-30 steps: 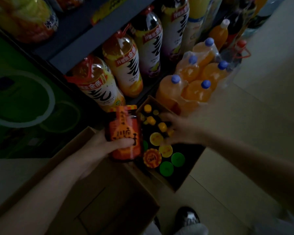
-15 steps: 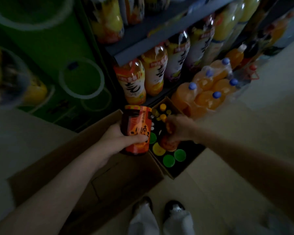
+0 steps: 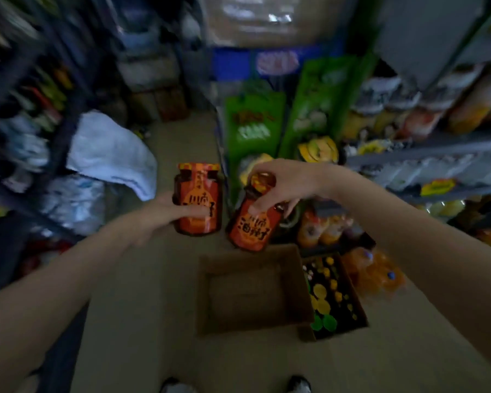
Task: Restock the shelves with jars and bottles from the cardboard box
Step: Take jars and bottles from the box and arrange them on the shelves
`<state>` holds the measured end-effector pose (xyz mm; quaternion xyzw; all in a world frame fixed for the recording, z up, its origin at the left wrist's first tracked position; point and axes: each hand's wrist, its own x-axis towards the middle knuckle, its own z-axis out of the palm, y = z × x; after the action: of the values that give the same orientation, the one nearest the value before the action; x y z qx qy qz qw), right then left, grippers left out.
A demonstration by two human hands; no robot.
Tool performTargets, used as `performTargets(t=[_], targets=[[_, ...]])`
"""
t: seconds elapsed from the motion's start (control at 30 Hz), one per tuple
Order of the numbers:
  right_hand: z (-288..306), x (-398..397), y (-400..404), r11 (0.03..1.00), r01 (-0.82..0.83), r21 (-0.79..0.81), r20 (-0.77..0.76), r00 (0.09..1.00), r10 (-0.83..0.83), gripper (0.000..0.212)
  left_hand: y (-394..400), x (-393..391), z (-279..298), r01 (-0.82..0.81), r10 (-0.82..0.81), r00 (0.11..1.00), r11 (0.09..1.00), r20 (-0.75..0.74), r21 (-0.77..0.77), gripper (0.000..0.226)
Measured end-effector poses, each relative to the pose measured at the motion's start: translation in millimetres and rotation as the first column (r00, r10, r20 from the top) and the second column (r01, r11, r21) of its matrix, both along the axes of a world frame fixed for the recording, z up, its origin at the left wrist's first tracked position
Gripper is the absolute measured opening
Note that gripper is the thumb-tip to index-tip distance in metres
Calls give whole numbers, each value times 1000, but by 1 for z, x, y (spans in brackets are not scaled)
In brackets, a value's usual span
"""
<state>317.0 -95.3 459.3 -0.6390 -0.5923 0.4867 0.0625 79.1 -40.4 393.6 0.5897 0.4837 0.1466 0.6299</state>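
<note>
Left hand (image 3: pixel 165 214): fingers curled round an upright red jar (image 3: pixel 198 198). Right hand (image 3: pixel 284 184): fingers pinch the lid end of a 2nd jar (image 3: pixel 251 222), tilted, just beside the first at its 3 o'clock. Both jars held in the air above the floor. Box (image 3: pixel 255 290) at 6 o'clock below; crate of caps (image 3: pixel 333 296) touching its right side. Frame blurred.

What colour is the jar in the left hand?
Orange-red with black writing, on the jar in the left hand; head view.
</note>
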Motion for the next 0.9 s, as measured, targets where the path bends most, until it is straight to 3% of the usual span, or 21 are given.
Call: performTargets(t=[0.07, 0.17, 0.23, 0.33, 0.43, 0.57, 0.7, 0.9], targets=[[18, -46, 30, 993, 22, 115, 99, 994, -34, 71, 22, -49, 20, -90, 90, 993, 996, 71, 5, 107], [42, -123, 78, 988, 46, 148, 84, 995, -58, 61, 48, -118, 44, -208, 206, 971, 978, 117, -2, 111], [58, -170, 117, 979, -23, 204, 143, 990, -6, 51, 71, -156, 67, -242, 234, 965, 968, 116, 60, 98], [90, -222, 167, 927, -91, 364, 293, 956, -22, 47, 116, -192, 103, -254, 236, 966, 944, 105, 212, 55], [119, -247, 220, 861, -107, 497, 361, 928, -93, 46, 169, -209, 126, -356, 331, 935, 869, 129, 344, 47], [152, -260, 302, 818, 2, 575, 232, 959, -165, 54, 247, -228, 146, -459, 416, 888, 769, 197, 445, 58], [176, -279, 411, 767, 70, 637, 96, 981, -169, 51, 347, -243, 188, -469, 383, 882, 678, 273, 566, 58], [244, -292, 602, 688, 54, 724, 93, 980, -175, 56, 544, -248, 290, -459, 343, 887, 588, 309, 666, 59]])
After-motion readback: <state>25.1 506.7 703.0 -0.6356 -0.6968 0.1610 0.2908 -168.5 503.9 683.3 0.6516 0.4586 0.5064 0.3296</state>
